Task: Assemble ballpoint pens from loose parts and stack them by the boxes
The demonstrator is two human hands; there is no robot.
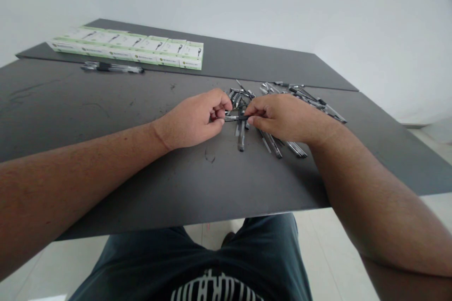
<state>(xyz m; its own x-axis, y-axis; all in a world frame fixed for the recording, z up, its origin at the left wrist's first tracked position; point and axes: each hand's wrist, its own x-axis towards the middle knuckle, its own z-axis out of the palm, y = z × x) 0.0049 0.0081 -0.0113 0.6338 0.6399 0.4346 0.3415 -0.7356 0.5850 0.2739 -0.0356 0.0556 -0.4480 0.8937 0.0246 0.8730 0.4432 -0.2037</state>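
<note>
A thin pen (235, 118) with a clear barrel and a black end lies level between my two hands. My left hand (196, 120) closes thumb and fingers round its left end. On the black end, the fingertips of my right hand (284, 115) are pinched. Beneath and around both hands spreads a loose heap of pens (241, 138), clear and black, pointing many ways. Part of the heap is hidden under my right hand. More pens (318, 103) stick out to the right, beyond my right wrist.
A row of several white-and-green boxes (190, 56) stands at the back left of the dark grey table (212, 188). In front of them lies a small bundle of pens (113, 67). A seam crosses the tabletop behind the heap. My legs are under the near edge.
</note>
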